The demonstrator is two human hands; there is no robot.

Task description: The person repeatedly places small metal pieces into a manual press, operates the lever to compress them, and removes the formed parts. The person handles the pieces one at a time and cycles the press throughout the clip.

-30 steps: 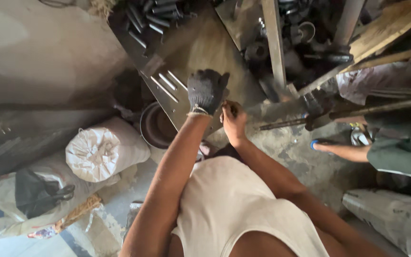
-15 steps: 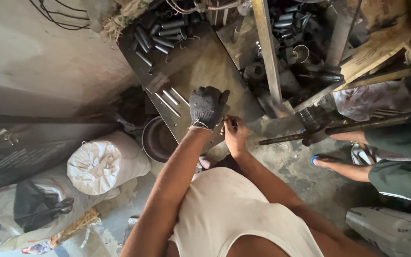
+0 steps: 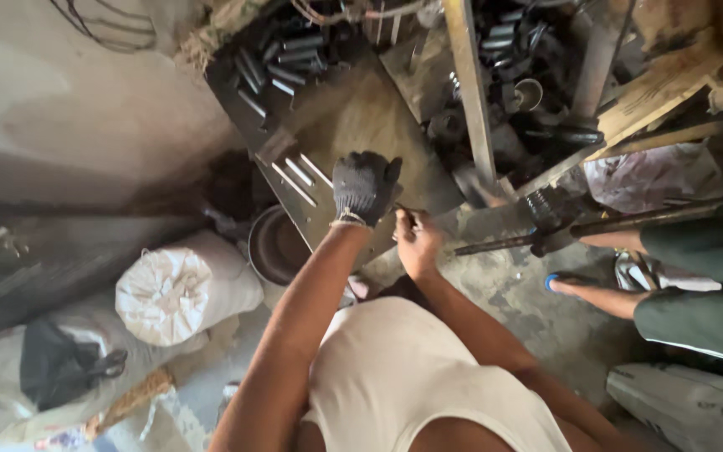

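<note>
far left: a tied white sack (image 3: 179, 289) lies on the floor, a dark round pan (image 3: 276, 245) just beside it. above the pan, three short metal rods (image 3: 301, 174) lie side by side on the tilted metal work plate (image 3: 361, 109). my left hand (image 3: 365, 186) – in a dark knit glove – rests over the plate's lower edge, fingers curled down; i cannot tell whether they grip anything. just right of it, my bare right hand (image 3: 417, 241) is closed around a thin metal rod (image 3: 402, 211), near the plate's edge. further right – another person's sandalled foot (image 3: 575, 286) stands on the concrete floor, below a long steel bar (image 3: 604, 224).
</note>
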